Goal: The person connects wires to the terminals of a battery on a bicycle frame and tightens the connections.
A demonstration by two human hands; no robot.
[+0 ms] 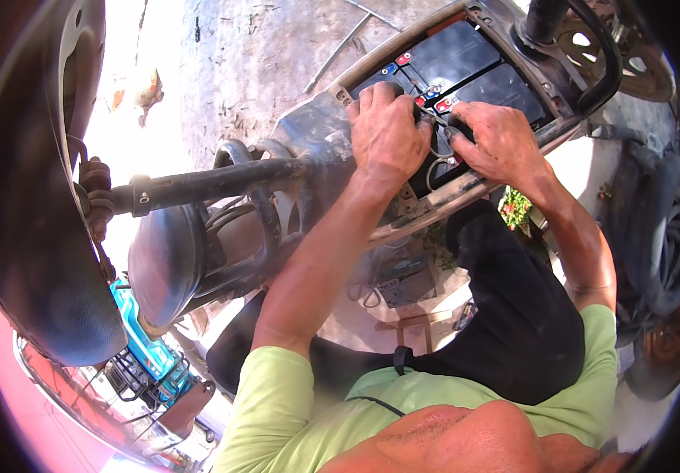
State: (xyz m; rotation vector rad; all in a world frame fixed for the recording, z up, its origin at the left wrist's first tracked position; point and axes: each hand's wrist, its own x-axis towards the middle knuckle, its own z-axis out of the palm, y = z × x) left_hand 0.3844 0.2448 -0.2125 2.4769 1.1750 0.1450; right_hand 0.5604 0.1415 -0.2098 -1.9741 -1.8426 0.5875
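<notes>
Batteries with dark tops (454,55) sit side by side in a metal-framed compartment (549,135) of a vehicle. Red and blue terminals (445,104) show along their tops. Over the near part of the batteries, my left hand (387,134) is closed, fingers curled and thumb pressed in. My right hand (499,142) is closed too, its thumb and fingers pinched close to the left fingertips. A thin grey cable (439,164) loops below the fingertips and runs up between both hands, which grip it. The exact gripping spot is partly hidden by my fingers.
A padded seat (48,268) on a black post (214,183) rises at the left, beside thick coil springs (265,205). A black bent tube (602,63) and a wheel stand at the far right. Dark tyres (663,229) lie at the right. A blue vehicle (147,339) stands lower left.
</notes>
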